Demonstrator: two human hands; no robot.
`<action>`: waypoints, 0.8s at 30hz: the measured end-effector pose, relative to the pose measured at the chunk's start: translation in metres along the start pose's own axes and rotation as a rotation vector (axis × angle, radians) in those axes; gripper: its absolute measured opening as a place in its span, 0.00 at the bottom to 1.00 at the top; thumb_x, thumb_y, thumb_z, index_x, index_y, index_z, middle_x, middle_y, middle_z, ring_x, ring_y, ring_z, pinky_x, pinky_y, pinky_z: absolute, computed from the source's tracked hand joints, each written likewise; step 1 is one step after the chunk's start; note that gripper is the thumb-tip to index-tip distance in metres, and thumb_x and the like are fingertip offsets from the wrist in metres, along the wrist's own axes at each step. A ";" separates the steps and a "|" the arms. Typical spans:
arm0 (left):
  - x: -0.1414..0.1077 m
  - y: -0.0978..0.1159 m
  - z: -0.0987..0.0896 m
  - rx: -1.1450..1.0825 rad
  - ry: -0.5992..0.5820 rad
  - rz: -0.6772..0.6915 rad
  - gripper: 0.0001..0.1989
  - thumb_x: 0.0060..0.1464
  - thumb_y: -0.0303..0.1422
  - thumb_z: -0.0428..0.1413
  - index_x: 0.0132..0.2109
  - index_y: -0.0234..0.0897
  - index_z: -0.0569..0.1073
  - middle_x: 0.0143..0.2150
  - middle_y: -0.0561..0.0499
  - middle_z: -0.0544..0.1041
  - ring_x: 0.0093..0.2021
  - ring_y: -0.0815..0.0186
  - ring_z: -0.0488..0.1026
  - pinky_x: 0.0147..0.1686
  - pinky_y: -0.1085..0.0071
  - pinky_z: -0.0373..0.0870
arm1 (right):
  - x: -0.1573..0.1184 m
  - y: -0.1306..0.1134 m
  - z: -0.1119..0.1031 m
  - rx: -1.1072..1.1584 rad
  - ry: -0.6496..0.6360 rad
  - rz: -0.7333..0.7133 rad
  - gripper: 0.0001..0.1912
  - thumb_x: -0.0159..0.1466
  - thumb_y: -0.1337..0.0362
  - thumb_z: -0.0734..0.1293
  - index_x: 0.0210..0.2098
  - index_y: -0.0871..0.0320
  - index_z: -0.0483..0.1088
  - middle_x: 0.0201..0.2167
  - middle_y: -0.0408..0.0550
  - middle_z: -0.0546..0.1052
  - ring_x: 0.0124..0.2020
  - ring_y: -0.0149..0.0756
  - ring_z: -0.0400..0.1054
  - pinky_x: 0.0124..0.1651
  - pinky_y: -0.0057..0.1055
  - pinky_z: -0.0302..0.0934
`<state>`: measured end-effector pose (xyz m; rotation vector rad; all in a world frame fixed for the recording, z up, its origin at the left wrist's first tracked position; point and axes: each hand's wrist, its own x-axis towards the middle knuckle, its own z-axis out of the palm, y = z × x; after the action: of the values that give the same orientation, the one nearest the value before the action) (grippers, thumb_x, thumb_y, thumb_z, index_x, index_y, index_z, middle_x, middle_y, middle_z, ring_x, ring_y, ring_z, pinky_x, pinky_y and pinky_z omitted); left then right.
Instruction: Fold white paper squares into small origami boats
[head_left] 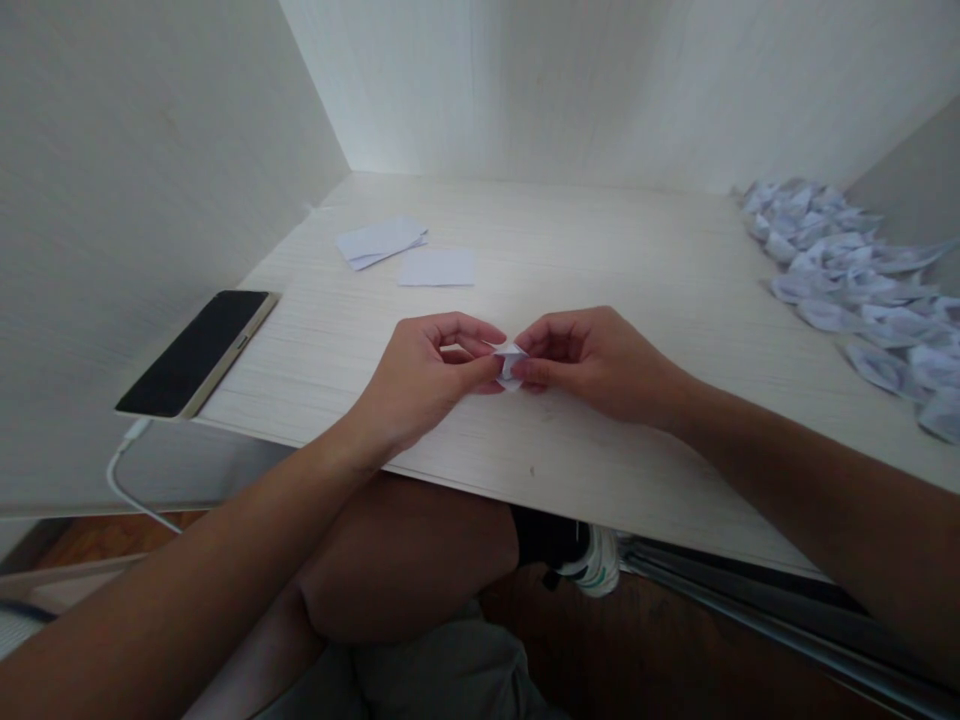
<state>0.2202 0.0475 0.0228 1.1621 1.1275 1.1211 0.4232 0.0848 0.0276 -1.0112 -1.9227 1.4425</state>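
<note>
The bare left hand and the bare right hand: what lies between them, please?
In the head view, a small folded white paper piece lies between the left hand and the right hand, held by both.

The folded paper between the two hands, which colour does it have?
The folded paper is white, seen in the head view.

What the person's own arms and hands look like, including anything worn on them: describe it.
The left forearm and right forearm are bare as far as they show, with no sleeve, watch or bracelet in sight. The left hand and right hand are ungloved; no rings or markings can be made out.
</note>
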 end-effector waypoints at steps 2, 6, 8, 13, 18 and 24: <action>-0.001 0.001 0.003 0.077 -0.003 0.010 0.09 0.48 0.28 0.69 0.38 0.34 0.82 0.29 0.50 0.82 0.29 0.66 0.82 0.33 0.70 0.82 | 0.000 0.001 0.000 0.002 0.018 0.013 0.13 0.62 0.56 0.76 0.36 0.60 0.79 0.31 0.50 0.84 0.31 0.33 0.76 0.34 0.30 0.68; -0.002 0.001 0.008 0.185 0.042 0.076 0.07 0.49 0.29 0.69 0.37 0.33 0.82 0.27 0.50 0.82 0.28 0.66 0.81 0.30 0.73 0.79 | -0.001 0.003 0.004 -0.059 0.086 -0.009 0.12 0.63 0.56 0.76 0.35 0.59 0.80 0.32 0.52 0.85 0.32 0.37 0.78 0.36 0.34 0.71; -0.003 -0.001 0.011 0.203 0.085 0.113 0.06 0.49 0.28 0.68 0.37 0.33 0.82 0.27 0.51 0.82 0.28 0.67 0.80 0.29 0.75 0.77 | -0.001 0.003 0.006 -0.116 0.130 -0.023 0.08 0.64 0.59 0.74 0.36 0.59 0.80 0.32 0.51 0.85 0.32 0.38 0.78 0.37 0.34 0.71; -0.005 -0.005 0.017 0.248 0.169 0.158 0.06 0.49 0.27 0.67 0.37 0.34 0.83 0.28 0.51 0.82 0.28 0.67 0.80 0.28 0.74 0.77 | -0.003 -0.002 0.010 -0.272 0.214 -0.059 0.04 0.64 0.65 0.72 0.35 0.59 0.80 0.31 0.50 0.84 0.30 0.36 0.76 0.31 0.31 0.66; -0.008 -0.005 0.025 0.293 0.243 0.186 0.06 0.51 0.30 0.66 0.39 0.35 0.82 0.29 0.51 0.82 0.28 0.66 0.80 0.27 0.72 0.78 | -0.007 -0.009 0.014 -0.234 0.298 -0.036 0.05 0.62 0.66 0.73 0.35 0.60 0.81 0.28 0.49 0.83 0.27 0.34 0.74 0.29 0.30 0.64; -0.007 -0.010 0.039 0.320 0.344 0.260 0.06 0.55 0.32 0.66 0.40 0.36 0.81 0.36 0.49 0.83 0.34 0.64 0.81 0.34 0.68 0.82 | -0.012 -0.014 0.020 -0.264 0.480 -0.019 0.06 0.62 0.62 0.74 0.34 0.58 0.82 0.26 0.48 0.83 0.25 0.35 0.75 0.31 0.32 0.67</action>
<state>0.2585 0.0359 0.0155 1.4292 1.4910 1.4145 0.4113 0.0612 0.0355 -1.3141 -1.7766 0.8423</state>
